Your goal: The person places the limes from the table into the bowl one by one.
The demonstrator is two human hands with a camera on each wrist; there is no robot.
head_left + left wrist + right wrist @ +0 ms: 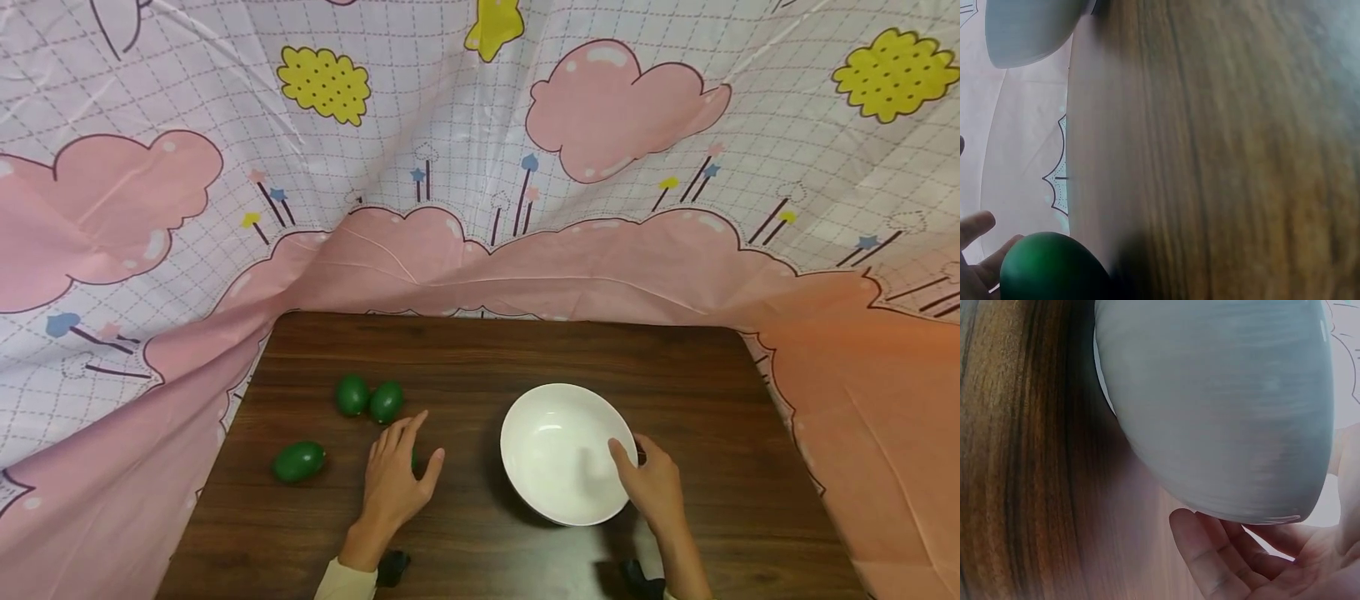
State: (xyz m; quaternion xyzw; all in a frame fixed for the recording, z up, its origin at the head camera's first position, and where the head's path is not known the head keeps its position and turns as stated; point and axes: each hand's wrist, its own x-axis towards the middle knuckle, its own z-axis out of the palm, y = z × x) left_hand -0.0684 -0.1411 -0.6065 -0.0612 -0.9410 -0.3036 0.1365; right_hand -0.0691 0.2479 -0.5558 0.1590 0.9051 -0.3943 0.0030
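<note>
A white bowl (pixel 562 454) stands on the wooden table, right of the middle. My right hand (pixel 652 483) holds its right rim, thumb over the inside and fingers against the outside wall; the right wrist view shows those fingers (pixel 1210 556) under the bowl's side (pixel 1222 412). My left hand (pixel 396 479) is spread over a smooth green oval fruit (pixel 1054 269), mostly hidden by the hand in the head view. Its fingers are fairly straight, thumb apart. Whether they touch the fruit, I cannot tell.
Two more green fruits (pixel 352 395) lie side by side beyond my left hand, and another green fruit (pixel 298 462) lies to its left. A patterned pink and white cloth (pixel 480 275) hangs around the back and sides of the table (pixel 465 350).
</note>
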